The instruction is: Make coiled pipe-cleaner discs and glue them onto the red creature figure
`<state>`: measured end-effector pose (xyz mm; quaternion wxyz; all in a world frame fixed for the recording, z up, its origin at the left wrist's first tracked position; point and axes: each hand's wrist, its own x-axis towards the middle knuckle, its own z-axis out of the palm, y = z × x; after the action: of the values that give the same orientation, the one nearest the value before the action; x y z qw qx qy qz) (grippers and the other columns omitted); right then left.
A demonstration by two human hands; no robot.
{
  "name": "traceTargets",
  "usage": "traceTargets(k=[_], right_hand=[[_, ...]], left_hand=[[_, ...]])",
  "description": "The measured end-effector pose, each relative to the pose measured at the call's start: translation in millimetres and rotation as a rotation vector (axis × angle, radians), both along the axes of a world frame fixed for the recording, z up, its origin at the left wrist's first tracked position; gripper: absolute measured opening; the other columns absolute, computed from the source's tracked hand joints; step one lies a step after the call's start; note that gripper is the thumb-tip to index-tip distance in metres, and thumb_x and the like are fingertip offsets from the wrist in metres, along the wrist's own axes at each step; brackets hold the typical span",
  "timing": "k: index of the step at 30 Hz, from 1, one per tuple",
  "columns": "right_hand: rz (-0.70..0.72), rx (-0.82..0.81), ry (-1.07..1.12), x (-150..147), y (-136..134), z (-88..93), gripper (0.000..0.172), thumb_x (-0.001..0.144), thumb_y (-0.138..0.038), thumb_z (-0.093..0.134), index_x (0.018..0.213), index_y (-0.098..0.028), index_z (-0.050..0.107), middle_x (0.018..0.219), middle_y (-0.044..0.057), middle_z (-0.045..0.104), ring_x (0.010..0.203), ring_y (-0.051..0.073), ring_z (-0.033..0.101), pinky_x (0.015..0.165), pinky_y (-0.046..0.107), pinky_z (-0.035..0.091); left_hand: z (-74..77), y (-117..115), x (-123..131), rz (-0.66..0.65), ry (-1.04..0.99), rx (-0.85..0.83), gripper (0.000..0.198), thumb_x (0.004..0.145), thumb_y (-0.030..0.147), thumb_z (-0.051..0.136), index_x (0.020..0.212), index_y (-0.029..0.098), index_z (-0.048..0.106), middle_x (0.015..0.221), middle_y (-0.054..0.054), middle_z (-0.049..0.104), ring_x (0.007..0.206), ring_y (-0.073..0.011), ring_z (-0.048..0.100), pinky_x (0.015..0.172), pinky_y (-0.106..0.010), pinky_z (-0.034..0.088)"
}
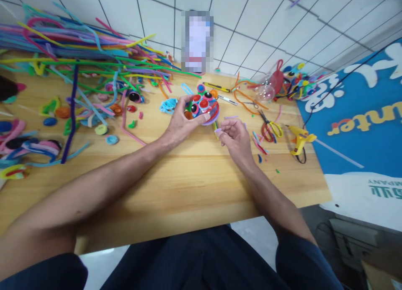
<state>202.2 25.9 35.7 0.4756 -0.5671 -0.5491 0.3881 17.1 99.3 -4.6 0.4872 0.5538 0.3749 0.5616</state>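
Note:
My left hand [182, 120] is closed around a colourful craft figure [204, 104] made of coiled pipe cleaners, with red, orange, blue and pink discs and dark round eyes. The thumb presses on its front, near a purple rim. To the right, my right hand [237, 141] pinches a short light-purple pipe cleaner piece [217, 131] between thumb and fingers, a little apart from the figure. Part of that piece is hidden by the fingers. A light-blue coiled bundle [168, 106] lies just left of the figure.
Scissors [269, 127] and a yellow glue gun [300, 139] lie at the right. A yellow cutter knife [216, 87] and a pen-like tool [228, 100] sit behind the figure. Many long pipe cleaners [78, 38] cover the back left. A blurred phone [197, 42] stands against the tiled wall.

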Motion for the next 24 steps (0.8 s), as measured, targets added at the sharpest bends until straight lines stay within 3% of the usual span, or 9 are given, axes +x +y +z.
traceTargets(k=[3, 7, 14, 24], right_hand=[[-0.086, 0.049, -0.016, -4.3, 8.3, -6.0, 0.028, 0.080, -0.030, 0.075, 0.097, -0.025, 0.055, 0.087, -0.003, 0.064, 0.073, 0.011, 0.060, 0.062, 0.025, 0.048], [-0.083, 0.081, -0.048, -8.7, 10.7, -8.8, 0.022, 0.082, -0.031, 0.073, 0.092, -0.024, 0.055, 0.085, -0.003, 0.065, 0.076, 0.012, 0.062, 0.067, 0.026, 0.050], [-0.079, 0.094, 0.037, -10.4, 13.3, -13.7, 0.021, 0.082, -0.034, 0.075, 0.088, -0.024, 0.057, 0.078, -0.004, 0.064, 0.069, 0.011, 0.059, 0.067, 0.027, 0.050], [-0.090, 0.115, 0.092, -11.9, 10.6, -19.5, 0.019, 0.085, -0.037, 0.077, 0.090, -0.023, 0.064, 0.080, -0.003, 0.069, 0.067, 0.011, 0.059, 0.063, 0.027, 0.048]], left_hand=[[1.1, -0.9, 0.3, 0.000, 0.011, 0.008, 0.070, 0.071, 0.053, 0.092, 0.124, 0.025, 0.056, 0.131, -0.008, 0.066, 0.120, -0.0279, 0.065, 0.107, -0.044, 0.053], [1.7, -2.3, 1.4, 0.005, 0.016, 0.028, 0.070, 0.071, 0.054, 0.091, 0.125, 0.026, 0.055, 0.132, -0.009, 0.065, 0.122, -0.0286, 0.064, 0.107, -0.045, 0.054], [2.2, -5.8, 1.7, 0.007, 0.038, 0.061, 0.075, 0.069, 0.054, 0.092, 0.127, 0.026, 0.054, 0.134, -0.009, 0.062, 0.124, -0.0300, 0.063, 0.107, -0.044, 0.054], [-8.1, -2.1, 1.6, 0.009, 0.083, 0.153, 0.070, 0.077, 0.052, 0.087, 0.132, 0.027, 0.051, 0.136, -0.009, 0.061, 0.125, -0.0275, 0.064, 0.108, -0.043, 0.055]])
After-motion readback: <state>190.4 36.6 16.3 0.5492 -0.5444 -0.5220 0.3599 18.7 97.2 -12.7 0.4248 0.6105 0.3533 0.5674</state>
